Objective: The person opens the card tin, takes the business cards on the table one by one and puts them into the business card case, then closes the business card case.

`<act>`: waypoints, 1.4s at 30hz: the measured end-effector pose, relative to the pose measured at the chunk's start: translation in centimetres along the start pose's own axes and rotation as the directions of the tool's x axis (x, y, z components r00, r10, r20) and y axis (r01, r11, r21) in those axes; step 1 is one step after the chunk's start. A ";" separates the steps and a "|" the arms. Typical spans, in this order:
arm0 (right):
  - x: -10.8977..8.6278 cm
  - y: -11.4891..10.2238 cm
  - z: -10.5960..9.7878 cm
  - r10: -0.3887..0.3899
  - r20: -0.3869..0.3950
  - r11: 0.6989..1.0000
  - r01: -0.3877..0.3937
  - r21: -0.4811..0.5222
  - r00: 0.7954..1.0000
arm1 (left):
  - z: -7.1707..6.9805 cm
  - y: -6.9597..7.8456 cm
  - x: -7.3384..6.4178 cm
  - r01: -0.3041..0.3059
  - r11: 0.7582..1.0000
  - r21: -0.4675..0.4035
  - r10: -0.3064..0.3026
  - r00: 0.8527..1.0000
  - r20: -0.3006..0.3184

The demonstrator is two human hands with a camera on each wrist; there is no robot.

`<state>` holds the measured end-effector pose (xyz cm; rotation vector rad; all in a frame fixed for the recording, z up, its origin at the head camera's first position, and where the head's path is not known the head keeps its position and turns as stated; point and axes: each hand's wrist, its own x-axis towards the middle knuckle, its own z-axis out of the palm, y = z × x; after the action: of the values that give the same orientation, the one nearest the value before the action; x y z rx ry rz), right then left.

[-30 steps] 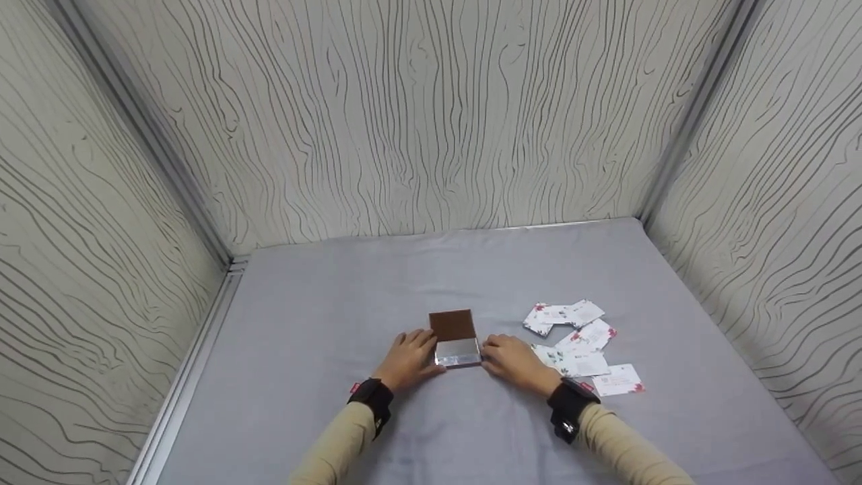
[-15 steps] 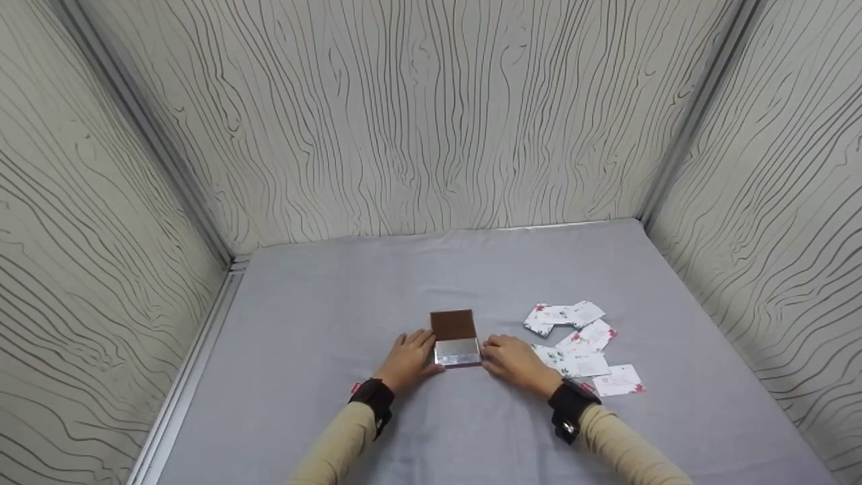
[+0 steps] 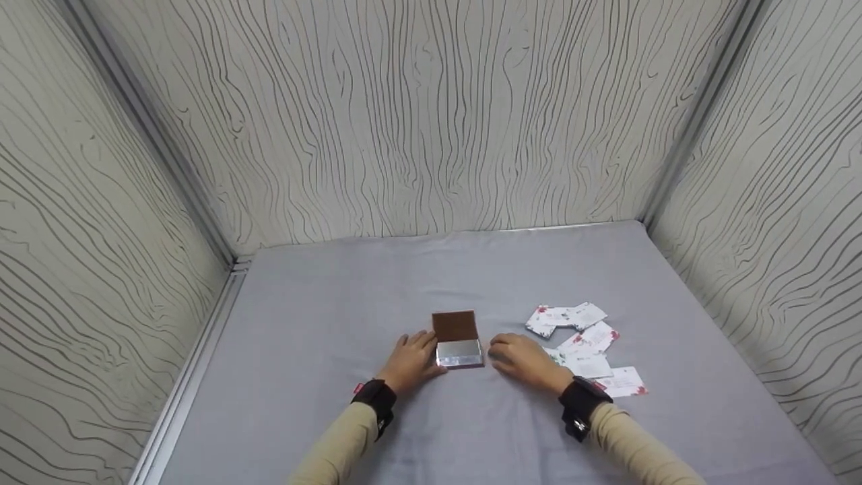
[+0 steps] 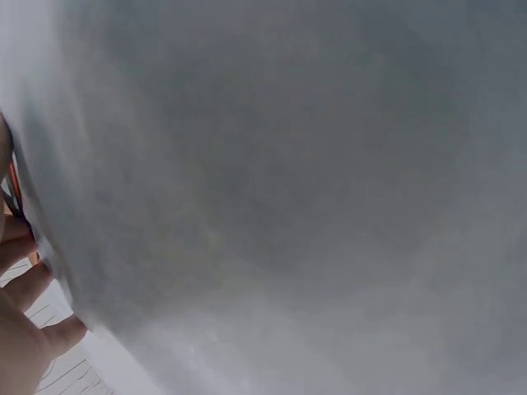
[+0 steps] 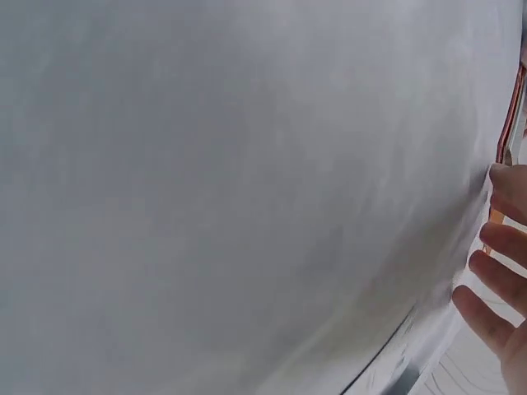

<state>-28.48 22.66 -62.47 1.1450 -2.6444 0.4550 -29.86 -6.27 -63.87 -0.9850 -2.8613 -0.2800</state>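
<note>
An open card case (image 3: pixel 460 350) lies on the cloth in the head view, its brown lid (image 3: pixel 454 326) raised on the far side and its shiny silver inside showing. At its left side is my left hand (image 3: pixel 409 360), with fingers along the edge and the thumb at the near left corner, holding it. Just off the right side, a narrow gap away, my right hand (image 3: pixel 525 362) rests on the cloth with loosely bent fingers and nothing in them. The right wrist view shows these fingers (image 5: pixel 498 276) spread, with a reddish-brown edge of the case (image 5: pixel 510 115) beyond.
Several white business cards (image 3: pixel 589 339) printed with flowers and leaves lie overlapping to the right, partly behind the right hand and wrist. A grey cloth (image 3: pixel 337 296) covers the table. Wood-grain patterned panels (image 3: pixel 404 121) enclose it at the back and both sides.
My right hand has drawn slightly to the right, away from the case's right edge. The left hand stays at the case, and the cards lie as before.
</note>
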 end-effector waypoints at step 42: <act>-7.9 6.2 -8.4 0.223 0.240 0.972 -0.234 0.019 0.945 | 0.3 -0.3 0.2 0.002 0.999 -0.045 -0.002 1.000 -0.001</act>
<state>-27.12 35.05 -58.43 0.9611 -3.0083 0.4494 -30.22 -6.28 -64.12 -0.9900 -2.8672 -0.3466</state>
